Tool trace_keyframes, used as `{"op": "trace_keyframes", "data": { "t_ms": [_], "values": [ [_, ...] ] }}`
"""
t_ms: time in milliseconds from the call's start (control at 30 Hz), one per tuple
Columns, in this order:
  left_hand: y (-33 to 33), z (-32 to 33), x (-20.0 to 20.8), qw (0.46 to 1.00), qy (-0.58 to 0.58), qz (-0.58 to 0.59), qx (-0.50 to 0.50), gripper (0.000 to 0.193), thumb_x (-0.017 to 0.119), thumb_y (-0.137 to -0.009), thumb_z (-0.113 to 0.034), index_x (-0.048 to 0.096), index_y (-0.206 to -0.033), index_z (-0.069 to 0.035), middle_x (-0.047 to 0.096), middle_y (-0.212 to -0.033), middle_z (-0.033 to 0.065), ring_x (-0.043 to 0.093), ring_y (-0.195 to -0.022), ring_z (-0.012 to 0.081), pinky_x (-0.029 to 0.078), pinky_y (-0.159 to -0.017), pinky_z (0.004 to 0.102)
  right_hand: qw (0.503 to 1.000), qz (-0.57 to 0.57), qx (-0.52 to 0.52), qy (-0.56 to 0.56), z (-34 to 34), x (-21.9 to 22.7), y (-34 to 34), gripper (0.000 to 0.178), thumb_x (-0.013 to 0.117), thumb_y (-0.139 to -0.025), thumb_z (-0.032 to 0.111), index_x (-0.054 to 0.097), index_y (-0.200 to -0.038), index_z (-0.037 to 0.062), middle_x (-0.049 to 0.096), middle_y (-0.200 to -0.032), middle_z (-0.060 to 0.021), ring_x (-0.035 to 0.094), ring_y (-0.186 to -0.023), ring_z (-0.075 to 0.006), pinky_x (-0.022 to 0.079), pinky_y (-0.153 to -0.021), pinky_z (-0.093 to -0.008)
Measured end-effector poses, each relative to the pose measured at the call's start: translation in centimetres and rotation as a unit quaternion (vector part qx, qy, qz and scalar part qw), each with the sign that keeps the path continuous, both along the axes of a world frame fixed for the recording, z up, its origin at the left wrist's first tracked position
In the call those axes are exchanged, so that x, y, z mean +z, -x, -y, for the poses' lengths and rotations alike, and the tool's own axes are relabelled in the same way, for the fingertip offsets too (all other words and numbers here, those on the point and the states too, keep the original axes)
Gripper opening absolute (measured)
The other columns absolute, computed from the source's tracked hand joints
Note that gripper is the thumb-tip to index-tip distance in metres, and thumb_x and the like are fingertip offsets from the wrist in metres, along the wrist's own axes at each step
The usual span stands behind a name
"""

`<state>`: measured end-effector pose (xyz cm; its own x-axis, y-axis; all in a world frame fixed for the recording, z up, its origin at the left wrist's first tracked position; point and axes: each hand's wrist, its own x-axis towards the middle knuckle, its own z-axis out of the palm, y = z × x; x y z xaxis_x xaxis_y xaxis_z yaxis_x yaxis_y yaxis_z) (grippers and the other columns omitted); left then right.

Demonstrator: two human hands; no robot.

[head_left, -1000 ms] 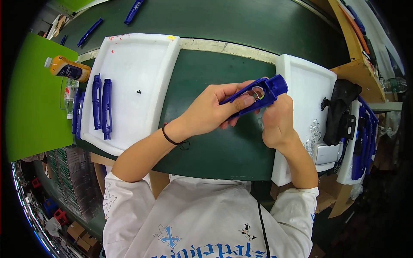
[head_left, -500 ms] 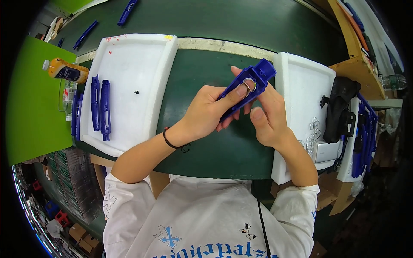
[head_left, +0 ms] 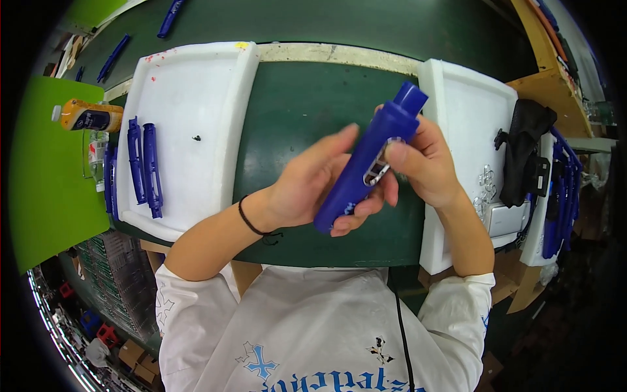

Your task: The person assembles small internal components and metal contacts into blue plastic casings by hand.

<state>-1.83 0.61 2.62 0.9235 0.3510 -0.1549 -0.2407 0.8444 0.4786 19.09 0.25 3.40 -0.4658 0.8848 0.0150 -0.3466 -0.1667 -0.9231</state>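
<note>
Two hands share one blue tube [head_left: 366,166], held tilted above the green table [head_left: 307,117], between the two white trays. The right hand [head_left: 428,163] grips its upper part, thumb pressed at the edge of the slot and fingers behind. The left hand [head_left: 297,196] holds it more loosely: fingers curl under the lower part, while the blurred thumb stands away from it.

A wire clip [head_left: 369,179] shows at the slot, so the step in hand looks like seating or checking that clip. The next move seems to call for firm thumb pressure from the right hand, with the left steadying the lower end; whether the clip is fully home I cannot tell.

Half a second ago the tube lies with its hollow side up, the left thumb at the clip and the right hand spread beside it. Now its rounded side faces up, and the right thumb has taken over at the slot. The pair of blue parts [head_left: 151,171] still lies in the left tray [head_left: 243,104].
</note>
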Motion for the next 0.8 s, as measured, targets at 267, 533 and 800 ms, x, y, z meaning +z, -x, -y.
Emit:
{"op": "trace_keyframes", "data": {
  "t_ms": [267,533,800],
  "values": [
    [0.1,-0.1,-0.1,1.0,0.008,-0.019,0.016,0.08,0.02,-0.105,-0.072,0.055,-0.109,0.0,0.051,-0.073,-0.0002,0.047,-0.049,0.0069,0.041,-0.043,0.0233,0.997,-0.005,-0.009,0.071,-0.3,0.0,0.2,0.021,0.068,-0.102,0.021,0.064,-0.111,0.0024,0.071,-0.095,-0.0084,0.066,-0.065,-0.012,0.054,-0.058,-0.0239],
    [-0.1,0.1,-0.3,0.999,0.014,-0.029,0.022,0.077,0.021,-0.105,-0.071,0.055,-0.108,-0.002,0.051,-0.072,0.0004,0.047,-0.05,0.0086,0.042,-0.046,0.0242,0.996,0.009,-0.003,0.088,-0.6,0.1,0.1,0.02,0.069,-0.101,0.02,0.064,-0.111,0.0019,0.072,-0.093,-0.0069,0.065,-0.064,-0.0099,0.053,-0.059,-0.0228],
    [-0.6,0.6,-1.2,0.998,-0.031,-0.011,0.047,0.078,0.02,-0.105,-0.07,0.057,-0.109,-0.001,0.054,-0.074,0.0028,0.05,-0.054,0.0096,0.043,-0.049,0.0244,0.998,0.047,-0.022,0.041,-0.1,-0.2,0.3,0.017,0.071,-0.099,0.014,0.066,-0.111,0.0019,0.072,-0.093,-0.0032,0.065,-0.068,-0.0075,0.054,-0.069,-0.0231]
  ]
}}
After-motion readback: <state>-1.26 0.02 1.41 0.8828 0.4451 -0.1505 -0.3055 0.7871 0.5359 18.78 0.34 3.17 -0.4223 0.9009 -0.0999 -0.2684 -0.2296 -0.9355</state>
